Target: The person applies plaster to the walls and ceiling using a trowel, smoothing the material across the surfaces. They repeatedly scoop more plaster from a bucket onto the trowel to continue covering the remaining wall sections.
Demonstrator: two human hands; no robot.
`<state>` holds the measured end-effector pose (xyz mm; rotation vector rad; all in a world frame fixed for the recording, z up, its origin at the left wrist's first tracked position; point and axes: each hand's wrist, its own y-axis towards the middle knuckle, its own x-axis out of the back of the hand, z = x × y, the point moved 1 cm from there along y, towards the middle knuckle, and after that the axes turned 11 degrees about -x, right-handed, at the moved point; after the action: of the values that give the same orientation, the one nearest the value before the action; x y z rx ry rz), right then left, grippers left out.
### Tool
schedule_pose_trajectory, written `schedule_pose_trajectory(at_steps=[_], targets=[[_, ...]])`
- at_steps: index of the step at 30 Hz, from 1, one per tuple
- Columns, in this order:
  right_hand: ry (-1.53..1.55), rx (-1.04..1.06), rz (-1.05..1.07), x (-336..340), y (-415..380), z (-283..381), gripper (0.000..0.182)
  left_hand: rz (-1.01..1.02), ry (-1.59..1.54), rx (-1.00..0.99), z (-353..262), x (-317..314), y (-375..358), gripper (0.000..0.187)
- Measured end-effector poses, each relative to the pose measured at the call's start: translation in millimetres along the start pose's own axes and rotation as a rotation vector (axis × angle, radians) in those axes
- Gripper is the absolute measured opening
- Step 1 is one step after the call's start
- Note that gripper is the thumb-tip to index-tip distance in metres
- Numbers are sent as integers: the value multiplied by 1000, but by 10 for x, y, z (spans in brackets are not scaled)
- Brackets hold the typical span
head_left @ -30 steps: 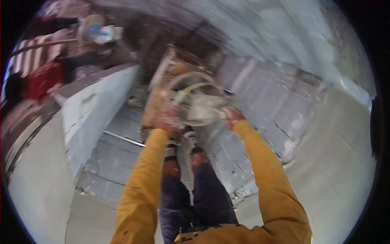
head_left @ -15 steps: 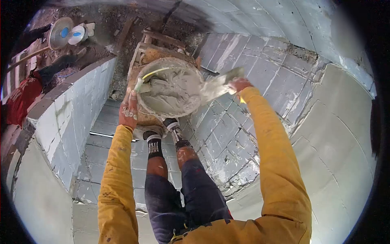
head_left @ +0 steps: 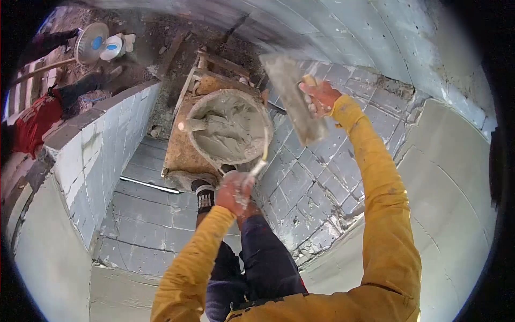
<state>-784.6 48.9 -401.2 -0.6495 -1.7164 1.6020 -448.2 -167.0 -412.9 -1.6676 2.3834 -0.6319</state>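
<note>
A round bucket (head_left: 191, 140) of wet grey mortar (head_left: 230, 131) stands in front of my legs. The grip of the bucket's handle (head_left: 259, 168) is at the near right of the rim, and my left hand (head_left: 236, 192), smeared by motion, closes at its lower end. A mortar-coated tool with a round-ended handle (head_left: 193, 125) rests over the bucket's left rim, its other end in the mortar. To the right of the bucket, my right hand (head_left: 321, 98) grips a rectangular plastering trowel (head_left: 292, 99), its blade slanting and its face smeared grey.
Under the bucket is a mortar-stained wooden platform (head_left: 176, 153). Grey block walls (head_left: 110, 145) enclose the space, with smooth plaster (head_left: 445, 177) on the right. Beyond the low left wall are a fan (head_left: 91, 43) and a person in a red top (head_left: 37, 123).
My left hand has moved from the bucket's left rim to its near side, and the bucket's handle has swung from the back to the right. The trowel has moved off the rim and turned steeper.
</note>
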Motion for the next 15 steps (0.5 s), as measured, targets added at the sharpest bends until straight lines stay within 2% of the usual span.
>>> schedule_pose_trajectory(at_steps=[1,3,6,7,8,9,10,12,15], targets=[[7,-20,68,-155,-111,94,45,-21,206,-119,-40,-116,5,37],[15,-67,201,-455,-287,194,45,-40,176,-64,36,-439,55,40],[-115,-49,287,-902,-127,243,40,-48,194,63,26,-754,137,47],[-140,2,236,-994,-45,258,40,-44,210,113,-28,-750,158,50],[-167,53,185,-1064,61,295,39,62,171,177,-52,-731,172,56],[-194,107,137,-1141,204,357,38,47,159,159,-29,-753,179,56],[-130,-72,-2,-1216,452,449,31,35,151,139,11,-778,178,57],[-355,11,-194,-1278,763,697,32,16,154,95,117,-792,185,58],[-704,174,-620,-1120,1316,995,38,-5,152,34,147,-825,142,59]])
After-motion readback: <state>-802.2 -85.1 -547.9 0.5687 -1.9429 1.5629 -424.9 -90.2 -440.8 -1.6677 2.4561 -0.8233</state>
